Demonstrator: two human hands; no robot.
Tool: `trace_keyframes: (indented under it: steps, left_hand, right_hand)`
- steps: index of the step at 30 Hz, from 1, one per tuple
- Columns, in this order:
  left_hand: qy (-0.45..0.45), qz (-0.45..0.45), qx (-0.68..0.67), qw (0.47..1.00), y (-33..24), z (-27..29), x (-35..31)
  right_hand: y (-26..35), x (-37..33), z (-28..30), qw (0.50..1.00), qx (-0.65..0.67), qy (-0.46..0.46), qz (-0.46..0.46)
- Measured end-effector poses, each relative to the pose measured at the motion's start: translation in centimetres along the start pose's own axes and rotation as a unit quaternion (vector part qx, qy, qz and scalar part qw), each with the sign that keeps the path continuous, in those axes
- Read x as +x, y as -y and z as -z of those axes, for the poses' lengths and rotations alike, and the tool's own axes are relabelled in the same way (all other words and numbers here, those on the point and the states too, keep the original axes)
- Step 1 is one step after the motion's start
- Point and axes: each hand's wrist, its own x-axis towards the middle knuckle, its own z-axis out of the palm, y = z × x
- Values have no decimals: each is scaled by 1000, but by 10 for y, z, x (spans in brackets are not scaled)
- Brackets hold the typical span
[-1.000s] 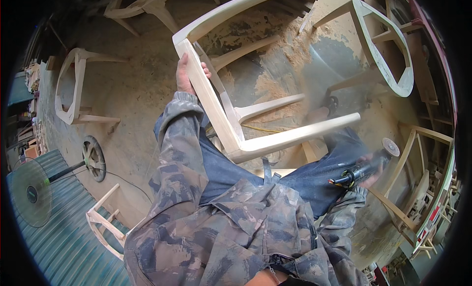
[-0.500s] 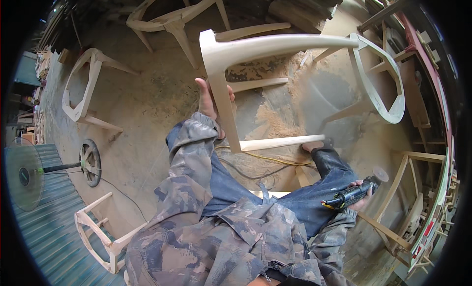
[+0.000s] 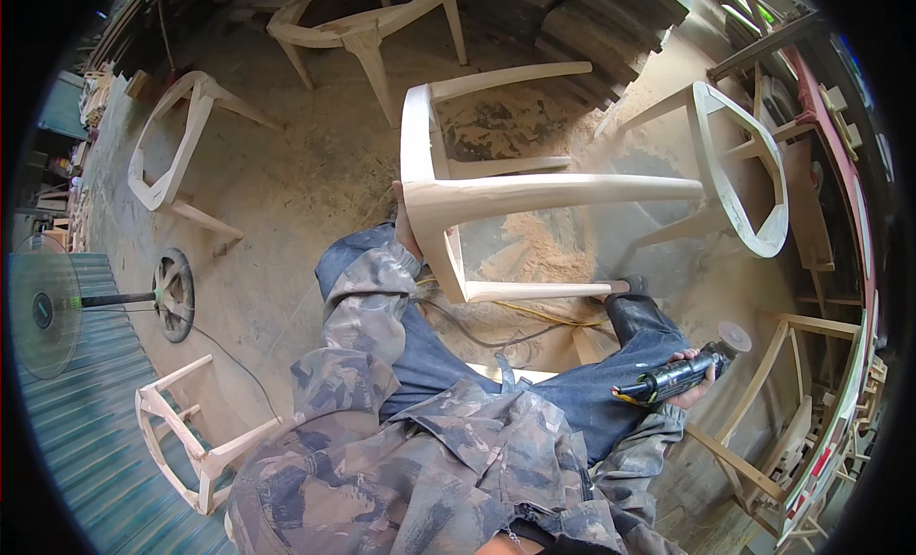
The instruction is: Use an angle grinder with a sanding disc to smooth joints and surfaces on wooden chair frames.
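Observation:
In front of me a pale wooden stool frame lies on its side, several legs pointing right. My left hand is at the near left of its seat rail, closed on it; the fingers are mostly hidden behind the wood. At the right, over my thigh, my right hand is wrapped round a black angle grinder. The grinder's round disc faces away from me, apart from the stool frame.
More wooden frames stand around: one at right, one at left, one at the back. A fan stands at left. Sawdust and a yellow cord lie on the floor.
The stool frame has turned over, so the leg that was at its far side now comes across the middle. My left hand has gone partly behind the rail. The grinder stays in my right hand.

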Motion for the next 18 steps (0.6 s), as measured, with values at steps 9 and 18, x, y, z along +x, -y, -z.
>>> trace_keyframes:
  steps: [9,18]
  left_hand:
    - [-64,-75,-49,994,-20,-19,6]
    - [-83,-48,56,994,-24,-61,-13]
  right_hand:
    - [-5,-6,-1,999,39,18,-4]
    - [-6,14,2,998,-16,65,-8]
